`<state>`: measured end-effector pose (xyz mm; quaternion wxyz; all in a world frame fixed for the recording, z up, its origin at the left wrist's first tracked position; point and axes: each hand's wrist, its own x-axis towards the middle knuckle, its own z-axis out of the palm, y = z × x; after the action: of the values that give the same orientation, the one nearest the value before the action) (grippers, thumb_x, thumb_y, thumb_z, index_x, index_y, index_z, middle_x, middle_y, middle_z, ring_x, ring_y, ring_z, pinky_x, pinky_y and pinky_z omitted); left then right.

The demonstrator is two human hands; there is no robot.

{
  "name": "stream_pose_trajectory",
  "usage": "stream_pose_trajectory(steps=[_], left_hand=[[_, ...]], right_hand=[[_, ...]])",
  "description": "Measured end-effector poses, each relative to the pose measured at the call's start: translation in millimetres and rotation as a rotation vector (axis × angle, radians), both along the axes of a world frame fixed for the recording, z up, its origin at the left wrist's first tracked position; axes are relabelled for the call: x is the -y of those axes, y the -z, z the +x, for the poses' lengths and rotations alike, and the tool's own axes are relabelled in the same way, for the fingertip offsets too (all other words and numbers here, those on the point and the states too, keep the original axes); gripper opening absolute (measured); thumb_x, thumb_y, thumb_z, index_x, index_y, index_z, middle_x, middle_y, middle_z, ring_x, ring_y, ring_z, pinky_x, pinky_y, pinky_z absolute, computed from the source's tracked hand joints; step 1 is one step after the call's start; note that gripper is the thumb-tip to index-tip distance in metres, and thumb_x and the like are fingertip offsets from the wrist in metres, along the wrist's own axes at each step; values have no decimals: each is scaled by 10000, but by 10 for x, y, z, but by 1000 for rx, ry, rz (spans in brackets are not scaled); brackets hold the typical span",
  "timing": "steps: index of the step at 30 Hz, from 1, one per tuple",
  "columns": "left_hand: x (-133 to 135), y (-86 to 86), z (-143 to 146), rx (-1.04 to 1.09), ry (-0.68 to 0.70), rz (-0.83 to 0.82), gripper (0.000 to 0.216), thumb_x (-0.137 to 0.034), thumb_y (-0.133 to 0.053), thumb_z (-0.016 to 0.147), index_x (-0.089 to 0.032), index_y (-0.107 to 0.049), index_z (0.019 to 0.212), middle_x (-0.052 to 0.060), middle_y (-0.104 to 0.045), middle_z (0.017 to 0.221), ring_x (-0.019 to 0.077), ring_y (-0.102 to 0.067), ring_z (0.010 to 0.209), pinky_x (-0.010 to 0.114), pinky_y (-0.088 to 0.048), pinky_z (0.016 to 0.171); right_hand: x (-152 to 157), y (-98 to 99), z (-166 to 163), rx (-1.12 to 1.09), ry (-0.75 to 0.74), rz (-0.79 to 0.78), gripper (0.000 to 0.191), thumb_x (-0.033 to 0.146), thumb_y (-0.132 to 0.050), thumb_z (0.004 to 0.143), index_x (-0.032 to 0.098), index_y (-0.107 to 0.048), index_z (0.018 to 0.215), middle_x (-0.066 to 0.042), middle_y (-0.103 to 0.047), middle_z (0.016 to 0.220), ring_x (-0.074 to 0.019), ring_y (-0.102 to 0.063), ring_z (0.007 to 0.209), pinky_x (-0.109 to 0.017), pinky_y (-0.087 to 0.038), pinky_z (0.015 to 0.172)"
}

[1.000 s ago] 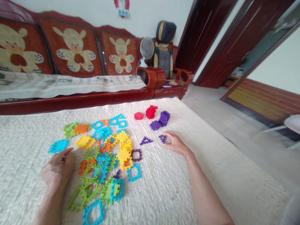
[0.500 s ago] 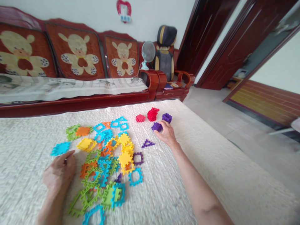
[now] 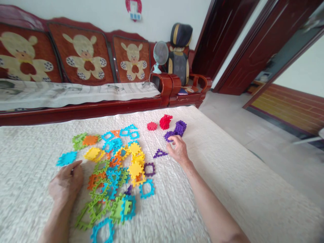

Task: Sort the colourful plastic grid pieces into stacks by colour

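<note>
Narrowly parted and seemingly empty, the right hand [image 3: 179,150] is beside a low purple toothed-plastic stack [image 3: 167,136], likely grouped by colour; the curled left hand [image 3: 66,182] hides its grip, so I cannot tell.

Purple toothed pieces [image 3: 180,126] are stacked in 2 adjoining piles, the nearer pile [image 3: 167,136] partly hidden; 1 purple triangular frame [image 3: 157,154] is laid flat nearby.
</note>
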<state>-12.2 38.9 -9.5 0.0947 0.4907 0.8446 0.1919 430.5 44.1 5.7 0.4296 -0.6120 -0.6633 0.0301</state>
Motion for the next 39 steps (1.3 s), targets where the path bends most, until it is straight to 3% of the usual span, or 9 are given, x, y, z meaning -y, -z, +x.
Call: stream_pose_trajectory(steps=[4, 11, 16, 20, 25, 30, 32, 39], left_hand=[[21, -22, 26, 6, 1, 24, 475, -440, -413, 915, -263, -750, 1200, 80, -689, 1316, 299, -655, 1105, 443, -506, 1006], [-2, 21, -4, -6, -12, -8, 468, -439, -445, 899, -274, -739, 1224, 71, -674, 1356, 293, -652, 1120, 430, -503, 1009], [-3, 22, -12, 7, 2, -12, 497, -447, -405, 923, -256, -723, 1254, 86, -662, 1375, 304, -639, 1153, 445, -490, 1025], [-4, 24, -12, 0, -4, -6, 482, -449, -418, 919, -263, -736, 1229, 84, -671, 1359, 302, -652, 1120, 444, -502, 1007], [4, -8, 15, -6, -8, -21, 476, -437, -418, 918, -274, -736, 1232, 75, -670, 1358, 304, -653, 1122, 447, -510, 1001], [13, -57, 48, 13, -6, -31, 472, -423, -424, 924, -264, -731, 1245, 77, -658, 1378, 313, -642, 1148, 460, -493, 1033], [13, -77, 58, 20, -15, -41, 474, -417, -416, 931, -260, -730, 1250, 79, -654, 1384, 318, -630, 1178, 461, -486, 1046], [16, -68, 49, 21, -4, -45, 491, -422, -407, 941, -244, -710, 1284, 91, -647, 1393, 315, -625, 1187, 457, -476, 1052]], right_hand=[[167, 58, -298, 49, 2, -103, 179, 305, -628, 840, 221, -625, 999, -79, -660, 977, -244, -638, 945, -370, -528, 878], [317, 122, -659, 260, 103, -261, 442, 472, -758, 789, 188, -616, 1096, -136, -609, 1078, -330, -573, 1044, -468, -495, 908], [292, 144, -627, 302, 28, -230, 315, 431, -751, 813, 217, -638, 1015, -108, -613, 1015, -294, -571, 996, -420, -498, 887], [269, 69, -573, 301, -16, -214, 171, 358, -587, 945, 205, -664, 939, -108, -658, 924, -274, -604, 908, -405, -497, 861], [193, 86, -518, 34, -91, -91, 285, 304, -411, 1013, 228, -665, 906, -72, -695, 859, -214, -656, 854, -339, -516, 831], [78, 302, -517, -454, -29, -118, 253, 429, -487, 954, 231, -642, 986, -30, -706, 846, -166, -665, 707, -288, -558, 673], [54, 346, -513, -525, 9, -147, 232, 428, -515, 924, 232, -626, 979, -20, -694, 833, -160, -654, 674, -284, -560, 643], [143, 203, -411, -76, -15, -22, 129, 260, -522, 894, 233, -621, 816, -62, -651, 866, -211, -646, 896, -343, -544, 868]])
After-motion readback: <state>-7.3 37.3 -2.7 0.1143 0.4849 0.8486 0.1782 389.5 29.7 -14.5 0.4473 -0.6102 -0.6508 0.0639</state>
